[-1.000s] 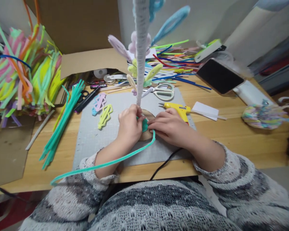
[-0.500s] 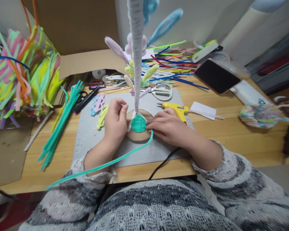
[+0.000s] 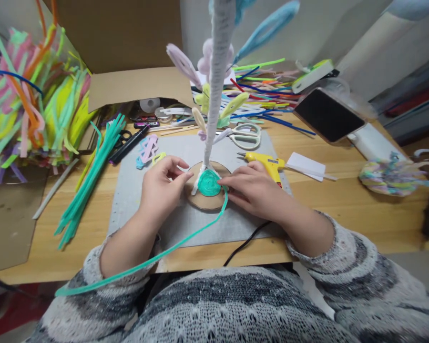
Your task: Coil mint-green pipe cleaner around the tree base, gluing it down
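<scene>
Surface: wooden counter [image 3: 343, 209], grey mat [image 3: 136, 205] under cardboard disc [image 3: 204, 204].
Cleaner: teal pipe cleaner [image 3: 209, 183] coiled on disc, pinched in right hand [image 3: 252, 189] grip.
Left: left hand [image 3: 160, 186] grip spread, at disc's edge.

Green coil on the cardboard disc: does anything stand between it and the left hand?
Only the white stem's base, standing on the cardboard disc between the left hand and the green coil. The right hand touches the coil's edge.

Fuzzy teal pipe cleaner [image 3: 186, 238] – matt cardboard disc [image 3: 203, 202], grey mat [image 3: 136, 200] probably rubbery, wood desk [image 3: 343, 209].
</scene>
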`<action>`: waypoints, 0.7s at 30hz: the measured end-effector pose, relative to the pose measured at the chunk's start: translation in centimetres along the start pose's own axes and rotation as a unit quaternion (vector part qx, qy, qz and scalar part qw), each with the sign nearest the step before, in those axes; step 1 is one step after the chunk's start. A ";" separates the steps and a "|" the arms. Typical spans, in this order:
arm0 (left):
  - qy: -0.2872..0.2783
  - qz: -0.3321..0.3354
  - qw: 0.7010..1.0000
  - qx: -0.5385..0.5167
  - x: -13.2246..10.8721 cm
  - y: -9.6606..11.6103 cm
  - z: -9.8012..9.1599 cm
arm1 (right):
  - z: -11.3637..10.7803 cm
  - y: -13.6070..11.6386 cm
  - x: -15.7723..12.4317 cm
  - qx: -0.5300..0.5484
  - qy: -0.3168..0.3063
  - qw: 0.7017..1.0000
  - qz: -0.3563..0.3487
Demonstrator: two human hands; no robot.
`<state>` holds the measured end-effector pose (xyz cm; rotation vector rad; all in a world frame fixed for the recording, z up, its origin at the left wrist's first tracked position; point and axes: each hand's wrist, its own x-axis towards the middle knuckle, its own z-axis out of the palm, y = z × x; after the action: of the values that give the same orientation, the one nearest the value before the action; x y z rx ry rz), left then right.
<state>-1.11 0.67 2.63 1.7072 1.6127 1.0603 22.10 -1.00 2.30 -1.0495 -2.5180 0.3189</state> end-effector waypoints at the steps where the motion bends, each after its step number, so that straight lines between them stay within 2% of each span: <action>1: -0.009 0.008 1.000 0.010 -0.3 0.3 -0.1 | 0.0 0.0 0.0 -0.001 -0.001 1.000 0.001; 6: -0.094 0.086 0.988 0.086 -3.6 0.7 -0.5 | -0.1 0.1 -0.1 -0.004 -0.013 1.000 -0.003; 9: -0.149 0.082 0.980 0.103 -6.8 0.4 -1.0 | -0.3 0.0 0.0 0.009 -0.025 1.000 -0.004; 14: -0.186 0.032 0.979 0.081 -11.6 -0.8 -2.7 | -0.1 -0.1 0.2 0.024 -0.020 0.999 0.014; 18: -0.174 -0.035 0.983 0.050 -14.2 -1.8 -4.9 | 0.4 -0.1 0.5 0.019 -0.006 0.999 0.027; 21: -0.241 -0.116 0.961 0.068 -16.1 -1.5 -7.4 | 0.8 0.0 0.6 0.020 -0.001 1.000 0.023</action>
<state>-7.56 -15.89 2.59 1.6481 1.5342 0.3851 21.37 -0.58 1.75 -1.0927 -2.4810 0.3821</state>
